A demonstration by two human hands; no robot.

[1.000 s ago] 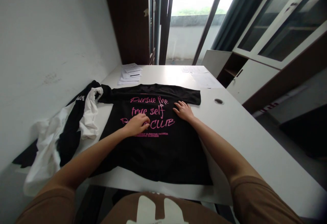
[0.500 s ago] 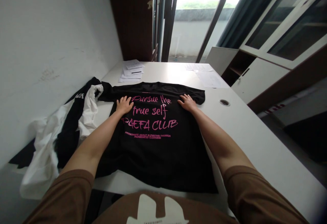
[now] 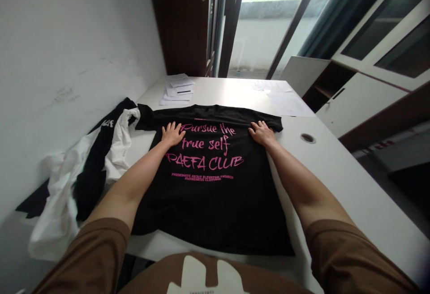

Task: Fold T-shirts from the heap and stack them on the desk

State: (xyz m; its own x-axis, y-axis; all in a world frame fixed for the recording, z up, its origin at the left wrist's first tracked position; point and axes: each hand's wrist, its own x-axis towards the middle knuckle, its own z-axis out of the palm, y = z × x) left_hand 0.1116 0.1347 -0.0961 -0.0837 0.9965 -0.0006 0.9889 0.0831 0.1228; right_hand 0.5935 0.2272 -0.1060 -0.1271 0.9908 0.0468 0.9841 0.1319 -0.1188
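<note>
A black T-shirt with pink lettering lies spread out on the white table, its neck toward the far side and its hem toward me. My left hand rests flat on the shirt's upper left part, beside the first printed line, fingers spread. On the upper right part, close to the right sleeve, my right hand also lies palm down with its fingers apart. Neither hand grips the cloth. The shirt's left sleeve touches or overlaps a white garment at its side; I cannot tell which.
Crumpled black and white clothes are heaped against the left wall. A stack of papers lies at the far left, more sheets at the far right. A round cable hole is set in the tabletop. Cabinets stand at right.
The view has shifted slightly, so the table and shirt appear a little further right. My right hand sits slightly further out toward the right sleeve; both hands stay flat on the shirt.
</note>
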